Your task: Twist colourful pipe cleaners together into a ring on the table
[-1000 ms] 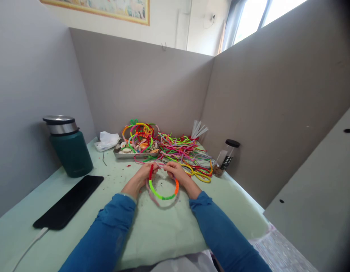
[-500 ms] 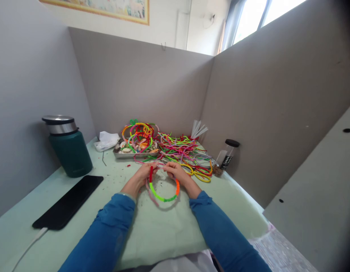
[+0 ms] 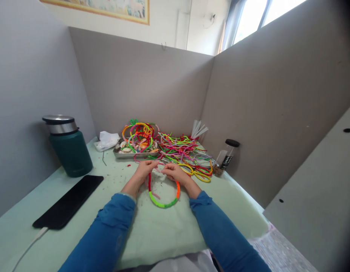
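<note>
- So, I see the fuzzy red-lime-green-orange pipe-cleaner ring [image 3: 164,206] btwn both hands, over the pale green tablecloth [image 3: 163,232].
- L hand [image 3: 145,170]: clamped on ring's red side, up top.
- R hand [image 3: 175,173]: fingers bunched nr orange side; can't tell if gripping.
- Behind: shallow metal tray [image 3: 126,155] w/ shells; tangled multicolour pipe-cleaner pile [image 3: 179,145] to its right.

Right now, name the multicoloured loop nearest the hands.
The red, lime, green and orange loop by the left hand and right hand; the other multicoloured loops are on the tray.
</note>
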The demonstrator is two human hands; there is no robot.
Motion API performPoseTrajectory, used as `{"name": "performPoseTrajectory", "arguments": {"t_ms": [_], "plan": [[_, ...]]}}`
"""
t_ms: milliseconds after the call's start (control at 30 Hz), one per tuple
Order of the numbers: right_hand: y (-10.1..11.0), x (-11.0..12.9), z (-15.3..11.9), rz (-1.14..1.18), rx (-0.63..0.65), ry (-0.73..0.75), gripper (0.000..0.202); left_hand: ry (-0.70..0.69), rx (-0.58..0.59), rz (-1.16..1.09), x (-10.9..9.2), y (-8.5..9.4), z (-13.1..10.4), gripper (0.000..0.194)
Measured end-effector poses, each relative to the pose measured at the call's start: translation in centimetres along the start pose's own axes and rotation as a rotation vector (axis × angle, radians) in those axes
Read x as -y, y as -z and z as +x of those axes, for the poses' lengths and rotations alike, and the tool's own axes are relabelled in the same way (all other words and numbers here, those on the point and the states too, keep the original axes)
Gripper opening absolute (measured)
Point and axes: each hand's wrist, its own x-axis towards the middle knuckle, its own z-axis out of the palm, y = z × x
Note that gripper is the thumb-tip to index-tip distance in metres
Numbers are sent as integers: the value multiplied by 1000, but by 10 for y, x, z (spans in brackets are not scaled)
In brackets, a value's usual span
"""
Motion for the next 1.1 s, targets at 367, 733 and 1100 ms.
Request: {"name": "performPoseTrajectory", "arguments": {"t_ms": [367, 733, 1100], "plan": [[-5, -8, 5, -96, -55, 40, 23, -253, -88, 215, -4, -7, -2, 23], [-7, -18, 14, -82, -169, 32, 22, -419, -92, 445, -2, -6, -1, 12], [-7, -17, 14, -66, -151, 35, 21, -457, -67, 468, 3, -6, 1, 14]]}}
